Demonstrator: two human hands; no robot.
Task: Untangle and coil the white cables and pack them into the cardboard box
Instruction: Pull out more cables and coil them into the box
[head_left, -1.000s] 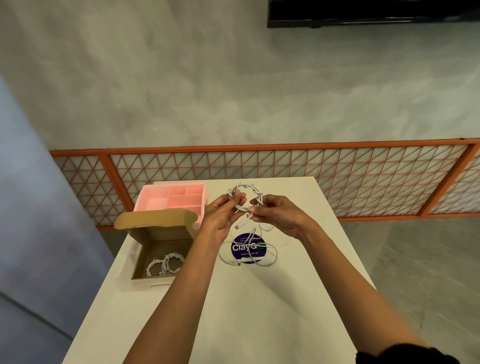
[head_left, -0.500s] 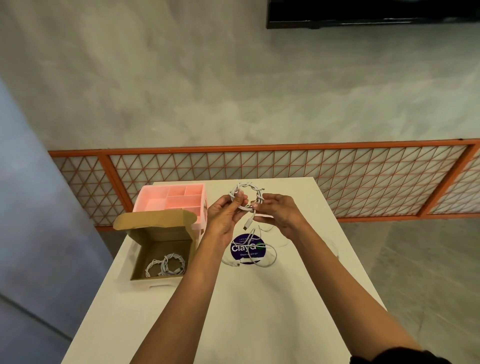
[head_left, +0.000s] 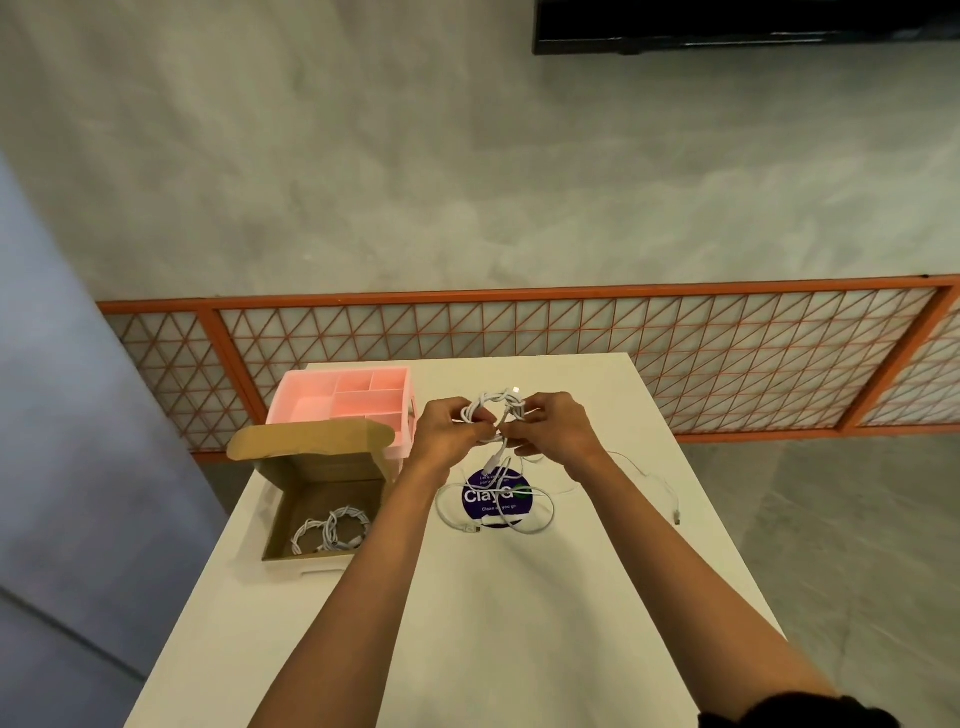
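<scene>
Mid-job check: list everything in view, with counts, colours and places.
table: one, white, centre
box: one, brown cardboard, lid open, table's left side
tray: one, pink, behind the box
sticker: one, dark blue, round, mid-table
packed coils: two, white, inside the box
loose cables: at least two, white, on the table, one across the sticker
coiled cable: one, white, held above the table
railing: one, orange, beyond the table
left hand, right hand: both grip the coiled cable

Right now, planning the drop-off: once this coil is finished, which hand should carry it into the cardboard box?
Left, probably. The left hand grips the coil, and the cardboard box sits open on its side; the right hand would need to cross over.
</scene>
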